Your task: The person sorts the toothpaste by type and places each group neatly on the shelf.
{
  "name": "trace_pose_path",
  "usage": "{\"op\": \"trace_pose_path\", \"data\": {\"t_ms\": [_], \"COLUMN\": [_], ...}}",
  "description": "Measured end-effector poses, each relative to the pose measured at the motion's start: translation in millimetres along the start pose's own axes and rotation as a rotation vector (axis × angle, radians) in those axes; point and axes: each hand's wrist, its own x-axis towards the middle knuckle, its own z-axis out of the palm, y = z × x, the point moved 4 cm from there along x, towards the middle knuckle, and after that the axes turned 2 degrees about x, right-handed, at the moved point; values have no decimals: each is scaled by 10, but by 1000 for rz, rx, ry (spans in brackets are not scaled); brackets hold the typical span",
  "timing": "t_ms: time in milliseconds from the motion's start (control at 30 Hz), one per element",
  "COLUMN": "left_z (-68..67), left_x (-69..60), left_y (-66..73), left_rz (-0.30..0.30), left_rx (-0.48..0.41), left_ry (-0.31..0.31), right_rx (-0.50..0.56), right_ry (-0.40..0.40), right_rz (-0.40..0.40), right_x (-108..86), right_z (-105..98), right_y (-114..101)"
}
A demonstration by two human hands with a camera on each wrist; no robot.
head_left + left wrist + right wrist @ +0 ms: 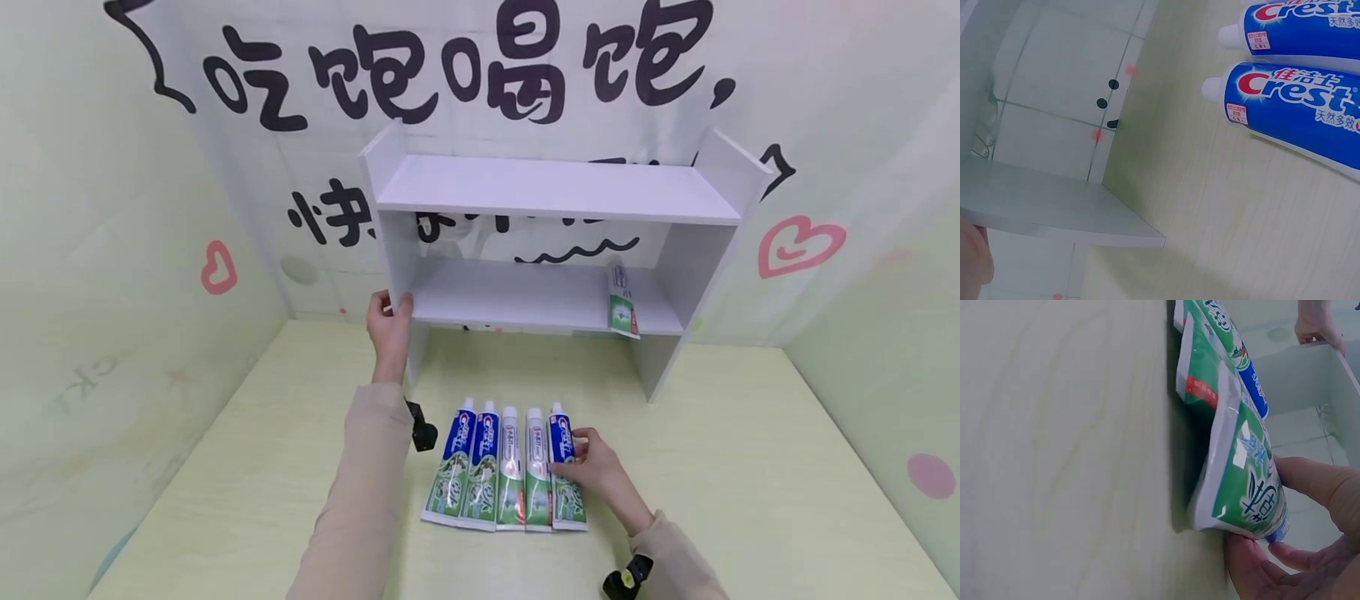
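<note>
My left hand (389, 337) grips the left side panel of a white shelf unit (555, 185), thumb on the inner side near the middle board. Only a bit of that hand shows in the left wrist view, at the lower left. My right hand (602, 472) holds the rightmost blue-and-green Crest toothpaste tube (562, 437) between thumb and fingers, one on each side. This tube (1252, 469) still lies at the end of a row on the table. To its left lie two white-and-green toothpaste tubes (537, 467) and two more blue-and-green tubes (453, 467), caps toward the shelf.
On the middle board (510, 293), toward the right, another white-and-green toothpaste tube (622, 304) lies with its end jutting over the front edge. The shelf stands at the back of the pale wooden table (750, 467). A printed wall sheet (315, 158) hangs behind it.
</note>
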Motion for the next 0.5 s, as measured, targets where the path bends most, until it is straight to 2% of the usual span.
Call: {"op": "trace_pose_path", "data": {"t_ms": [167, 500], "left_z": [12, 14], "left_x": [16, 16], "left_y": [-14, -20], "left_rz": [0, -9], "left_rx": [3, 11], "left_ry": [-3, 2], "right_rx": [-55, -132], "right_ry": [-1, -80], "right_rz": [-27, -19], "right_x": [-26, -115], "right_z": [44, 10], "right_y": [-23, -91]}}
